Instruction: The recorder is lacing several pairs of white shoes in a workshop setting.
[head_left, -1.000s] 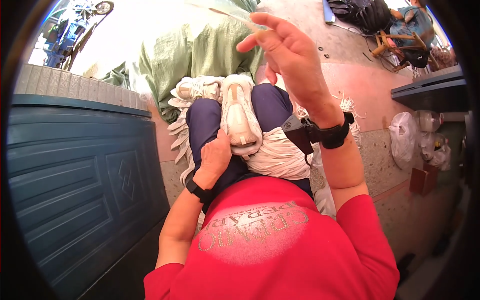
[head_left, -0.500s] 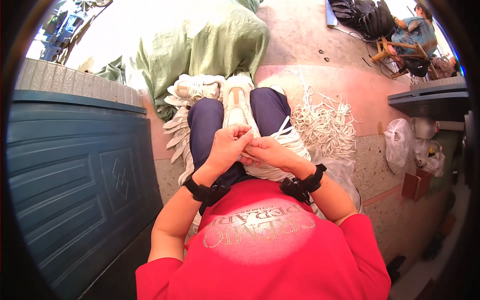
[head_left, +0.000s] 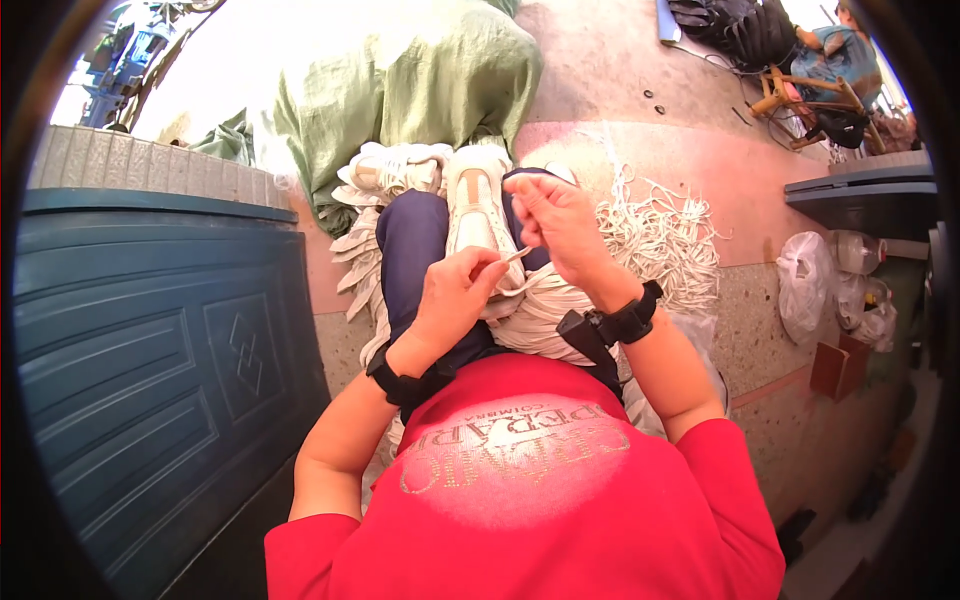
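Between my thighs stands a pale cream shoe (head_left: 480,215) with a tan patch on its tongue, its toe pointing away from me. My left hand (head_left: 455,300) is closed in a pinch at the near end of the shoe, on a white shoelace (head_left: 519,255) that sticks out past the fingertips. Raised over my right thigh, my right hand (head_left: 565,230) is pinched shut near the shoe's right side. A pale bit shows at its fingertips, too bright to make out. A bundle of white laces (head_left: 550,310) lies across my lap, below the right hand.
More pale shoes (head_left: 395,170) sit beyond my left knee. A loose heap of white laces (head_left: 665,240) covers the floor at right. Green sheeting (head_left: 430,85) drapes a pile ahead. A blue panelled door (head_left: 150,330) stands at left. Another person (head_left: 840,60) sits far right.
My right hand has parted from the left and risen away, up and to the right. The left hand stays at the shoe, and the shoelace end now shows at its fingertips.
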